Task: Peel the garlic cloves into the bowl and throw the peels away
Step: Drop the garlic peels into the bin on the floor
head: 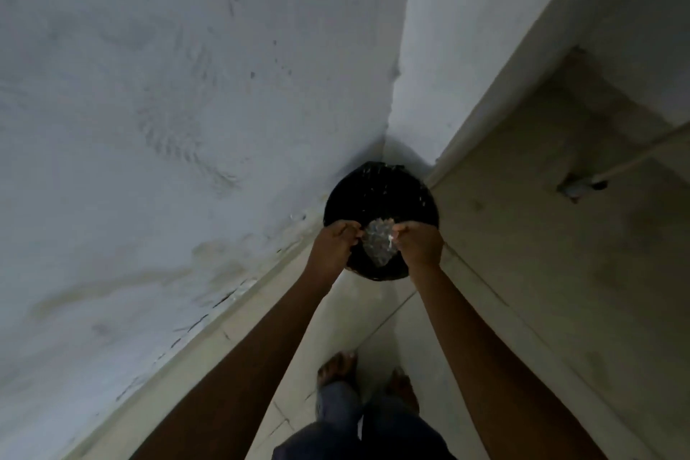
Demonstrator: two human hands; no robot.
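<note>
Pale walls meet at a corner. Peels (379, 243) are pinched between the curled left hand (336, 246) and right hand (419, 243), with a bin (381, 194) just below them. Discarding seems in hand; next, both grips need loosening so the peels drop.
</note>
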